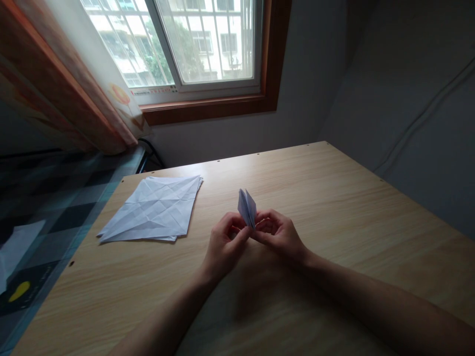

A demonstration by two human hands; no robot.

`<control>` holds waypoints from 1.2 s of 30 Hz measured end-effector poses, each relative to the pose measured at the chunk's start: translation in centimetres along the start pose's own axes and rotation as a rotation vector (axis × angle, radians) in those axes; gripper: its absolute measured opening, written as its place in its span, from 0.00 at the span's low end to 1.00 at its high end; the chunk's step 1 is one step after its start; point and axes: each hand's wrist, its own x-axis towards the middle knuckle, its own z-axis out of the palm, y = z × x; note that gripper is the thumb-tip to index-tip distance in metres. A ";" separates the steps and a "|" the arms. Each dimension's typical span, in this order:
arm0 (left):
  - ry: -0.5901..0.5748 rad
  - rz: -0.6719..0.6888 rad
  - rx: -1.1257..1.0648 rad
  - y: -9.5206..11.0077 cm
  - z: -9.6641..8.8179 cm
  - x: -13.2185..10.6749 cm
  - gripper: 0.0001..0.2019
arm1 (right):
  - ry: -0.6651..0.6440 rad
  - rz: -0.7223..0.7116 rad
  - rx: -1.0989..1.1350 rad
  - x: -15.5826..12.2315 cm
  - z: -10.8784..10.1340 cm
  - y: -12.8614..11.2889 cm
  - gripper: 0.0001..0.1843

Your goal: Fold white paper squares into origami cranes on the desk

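Note:
A small piece of folded white paper (pixel 247 206) stands upright between my two hands, its upper layers spread a little apart. My left hand (pixel 228 237) pinches its lower left side between thumb and fingers. From the other side my right hand (pixel 280 232) grips the lower right edge in the same way. Both thumbs meet near the bottom of the paper, and the fingertips behind it are partly hidden. The hands are held just above the wooden table (pixel 334 207).
Creased white sheets (pixel 159 205) lie stacked on the table to the left. Beyond the left edge is a checked cloth (pixel 74 198) with a white paper (pixel 22 242) on it. A window (pixel 211 44) and a curtain (pixel 74 84) stand behind; a cable (pixel 419 118) runs along the right wall.

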 end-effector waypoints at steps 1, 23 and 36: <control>-0.005 0.002 0.000 0.1 0.0 0.0 0.10 | 0.003 0.004 -0.007 0.0 0.0 0.0 0.16; 0.067 -0.002 -0.195 0.0 0.6 -0.4 0.15 | 0.101 0.053 -0.017 -0.1 0.4 -0.4 0.21; 0.098 0.013 -0.116 0.0 0.7 -0.2 0.13 | 0.089 -0.079 -0.090 -0.4 0.0 -0.5 0.18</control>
